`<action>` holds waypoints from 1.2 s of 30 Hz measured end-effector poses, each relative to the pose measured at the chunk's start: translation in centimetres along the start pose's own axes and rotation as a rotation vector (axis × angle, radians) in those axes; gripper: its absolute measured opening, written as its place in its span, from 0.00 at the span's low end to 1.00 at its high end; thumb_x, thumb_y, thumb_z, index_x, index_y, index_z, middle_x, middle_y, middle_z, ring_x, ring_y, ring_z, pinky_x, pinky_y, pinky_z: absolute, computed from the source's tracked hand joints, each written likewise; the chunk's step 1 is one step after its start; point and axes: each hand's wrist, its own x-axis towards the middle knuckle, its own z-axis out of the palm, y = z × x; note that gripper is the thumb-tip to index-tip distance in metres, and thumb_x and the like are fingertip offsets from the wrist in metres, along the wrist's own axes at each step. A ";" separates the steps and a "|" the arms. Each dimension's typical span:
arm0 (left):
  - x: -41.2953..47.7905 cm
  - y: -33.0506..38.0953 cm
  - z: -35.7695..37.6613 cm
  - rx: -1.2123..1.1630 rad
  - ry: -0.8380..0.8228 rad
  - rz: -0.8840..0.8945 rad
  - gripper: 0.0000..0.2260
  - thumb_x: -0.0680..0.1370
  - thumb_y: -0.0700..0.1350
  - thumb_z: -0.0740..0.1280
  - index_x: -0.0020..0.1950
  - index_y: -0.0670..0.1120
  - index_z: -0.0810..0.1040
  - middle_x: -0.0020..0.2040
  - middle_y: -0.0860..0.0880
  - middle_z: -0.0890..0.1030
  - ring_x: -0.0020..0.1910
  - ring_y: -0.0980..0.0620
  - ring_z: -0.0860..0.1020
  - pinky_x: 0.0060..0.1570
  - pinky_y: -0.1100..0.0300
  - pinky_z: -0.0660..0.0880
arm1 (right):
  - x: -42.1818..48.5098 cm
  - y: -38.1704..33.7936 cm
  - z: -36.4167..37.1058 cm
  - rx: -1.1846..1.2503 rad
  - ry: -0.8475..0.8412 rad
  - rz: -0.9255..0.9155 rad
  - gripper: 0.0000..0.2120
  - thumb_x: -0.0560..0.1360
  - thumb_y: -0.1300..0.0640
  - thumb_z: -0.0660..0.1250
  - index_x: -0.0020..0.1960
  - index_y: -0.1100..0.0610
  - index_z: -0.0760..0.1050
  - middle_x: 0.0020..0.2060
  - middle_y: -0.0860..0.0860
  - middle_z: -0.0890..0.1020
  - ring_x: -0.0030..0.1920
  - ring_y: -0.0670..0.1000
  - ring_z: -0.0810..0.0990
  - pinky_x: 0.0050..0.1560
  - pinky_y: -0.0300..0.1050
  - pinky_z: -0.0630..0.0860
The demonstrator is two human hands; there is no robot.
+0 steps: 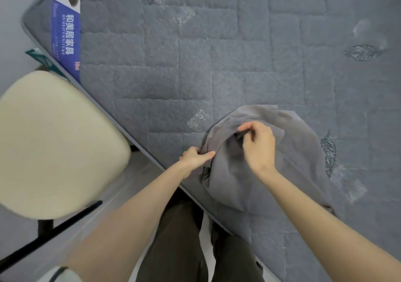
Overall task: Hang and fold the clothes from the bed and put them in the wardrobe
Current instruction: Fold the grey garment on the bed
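Head: chair (54, 145) beside mattress (217, 53); right hand (258, 147) pinches garment (299, 151).

We take this for a bedroom in a home. A bare mattress (217, 53), quilted grey with a leaf pattern, spreads beyond and to both sides of our fingers (244, 127), which pinch a grey garment (238, 184) lying on it. A blue printed label (65, 36) sits on its corner, far up-left of them. Left of the fingers stands a cream padded chair (54, 140); below them, pale floor (134, 171).
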 end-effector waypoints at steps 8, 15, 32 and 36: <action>-2.6 0.2 0.2 -0.277 0.138 0.439 0.11 0.74 0.41 0.73 0.39 0.47 0.71 0.37 0.52 0.74 0.35 0.60 0.70 0.35 0.69 0.66 | 3.9 -2.4 2.7 -0.189 -0.593 -0.338 0.22 0.73 0.72 0.55 0.62 0.57 0.76 0.61 0.52 0.79 0.63 0.54 0.74 0.63 0.46 0.68; -6.8 3.4 -1.5 -0.185 0.447 0.717 0.16 0.70 0.31 0.69 0.38 0.49 0.67 0.35 0.55 0.70 0.32 0.62 0.67 0.34 0.69 0.65 | 4.9 -3.1 -1.0 -0.253 -0.861 -0.231 0.11 0.74 0.64 0.61 0.47 0.48 0.72 0.43 0.48 0.79 0.46 0.52 0.75 0.42 0.34 0.68; -12.5 7.7 6.6 -0.010 0.088 0.802 0.25 0.80 0.38 0.63 0.75 0.43 0.58 0.71 0.50 0.66 0.73 0.53 0.63 0.70 0.61 0.61 | -4.0 -2.1 -19.1 0.168 0.076 -0.246 0.16 0.66 0.69 0.64 0.29 0.52 0.64 0.36 0.51 0.81 0.45 0.47 0.72 0.43 0.31 0.66; -13.3 9.2 11.6 -0.003 -0.038 0.782 0.26 0.79 0.43 0.66 0.75 0.43 0.60 0.71 0.48 0.70 0.71 0.50 0.67 0.70 0.54 0.64 | -8.2 2.9 -22.8 -0.092 0.014 -0.316 0.08 0.67 0.62 0.68 0.34 0.56 0.68 0.39 0.51 0.78 0.52 0.48 0.73 0.46 0.43 0.71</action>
